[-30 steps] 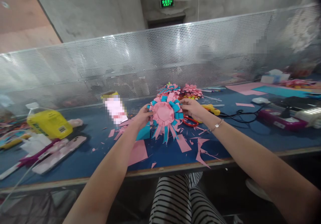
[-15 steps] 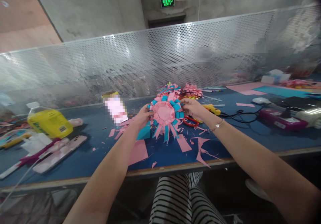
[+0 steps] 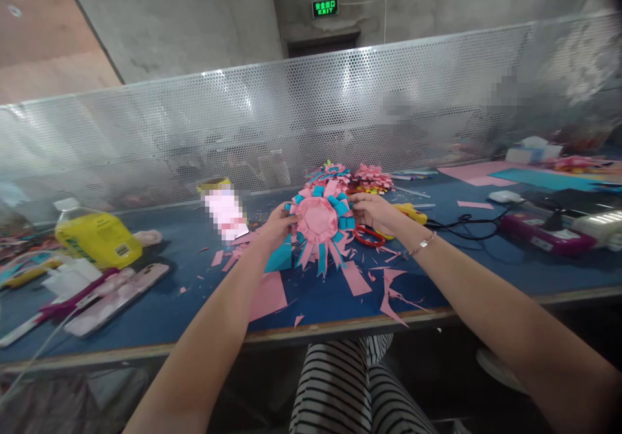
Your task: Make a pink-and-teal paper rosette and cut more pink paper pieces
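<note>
Left hand (image 3: 278,227) and right hand (image 3: 372,209) hold that paper rosette (image 3: 317,219) between them, so squeezing too hard could crumple its blue loops (image 3: 346,223).

I register a slight shift in my head view: exit sign (image 3: 325,8), upper centre, marginally lower; yellow bottle (image 3: 100,238), left, and ribbon tails (image 3: 322,260) of the rosette (image 3: 317,219), centre, marginally rightward.

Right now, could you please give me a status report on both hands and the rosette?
Left hand, right hand holding opposite edges of paper rosette. Face toward camera, tails down. Paper scraps litter table; red handle close by right hand.
</note>
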Motion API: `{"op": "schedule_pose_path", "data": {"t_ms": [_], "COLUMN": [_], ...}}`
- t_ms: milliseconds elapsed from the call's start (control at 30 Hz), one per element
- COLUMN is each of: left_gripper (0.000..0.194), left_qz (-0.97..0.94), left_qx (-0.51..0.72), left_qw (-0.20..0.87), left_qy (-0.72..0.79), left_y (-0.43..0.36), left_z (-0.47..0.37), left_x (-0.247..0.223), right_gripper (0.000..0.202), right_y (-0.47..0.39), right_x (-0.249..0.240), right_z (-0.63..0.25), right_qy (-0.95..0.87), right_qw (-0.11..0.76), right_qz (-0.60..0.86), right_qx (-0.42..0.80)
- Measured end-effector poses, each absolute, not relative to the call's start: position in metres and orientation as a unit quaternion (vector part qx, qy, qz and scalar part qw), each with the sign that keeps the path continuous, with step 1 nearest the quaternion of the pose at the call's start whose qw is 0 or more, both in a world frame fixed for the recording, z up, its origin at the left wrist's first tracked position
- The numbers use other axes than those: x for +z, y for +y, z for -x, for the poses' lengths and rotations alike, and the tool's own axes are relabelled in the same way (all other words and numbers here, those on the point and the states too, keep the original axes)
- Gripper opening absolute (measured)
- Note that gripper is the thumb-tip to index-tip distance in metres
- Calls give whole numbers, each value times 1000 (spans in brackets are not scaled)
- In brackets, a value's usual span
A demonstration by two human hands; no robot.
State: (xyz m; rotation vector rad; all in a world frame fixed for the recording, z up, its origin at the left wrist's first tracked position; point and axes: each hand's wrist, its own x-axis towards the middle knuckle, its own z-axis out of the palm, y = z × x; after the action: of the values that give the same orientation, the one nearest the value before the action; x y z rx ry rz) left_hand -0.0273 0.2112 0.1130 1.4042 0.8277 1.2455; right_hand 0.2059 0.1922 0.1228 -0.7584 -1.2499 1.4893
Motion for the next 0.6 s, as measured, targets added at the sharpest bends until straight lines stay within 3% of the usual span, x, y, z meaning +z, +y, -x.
{"op": "schedule_pose_path", "data": {"t_ms": [267, 467, 600], "left_gripper": [27, 26, 26], "left_qz": [-619, -604, -586], "left_qx": [614, 648, 663], "left_qw": [361, 348, 372], "left_qy": [330, 308, 279], "left_y": [208, 205, 203], "left_z": [21, 16, 15], "left_x": [119, 124, 125], "right_gripper": [38, 23, 20], "right_y": [194, 188, 186], "right_x": [118, 120, 115], "right_z": [-211, -208, -205], "right_qy": [-701, -758, -779], "right_qw": [506, 497, 513], "right_qz": [306, 240, 265], "right_qx": [398, 348, 244]}}
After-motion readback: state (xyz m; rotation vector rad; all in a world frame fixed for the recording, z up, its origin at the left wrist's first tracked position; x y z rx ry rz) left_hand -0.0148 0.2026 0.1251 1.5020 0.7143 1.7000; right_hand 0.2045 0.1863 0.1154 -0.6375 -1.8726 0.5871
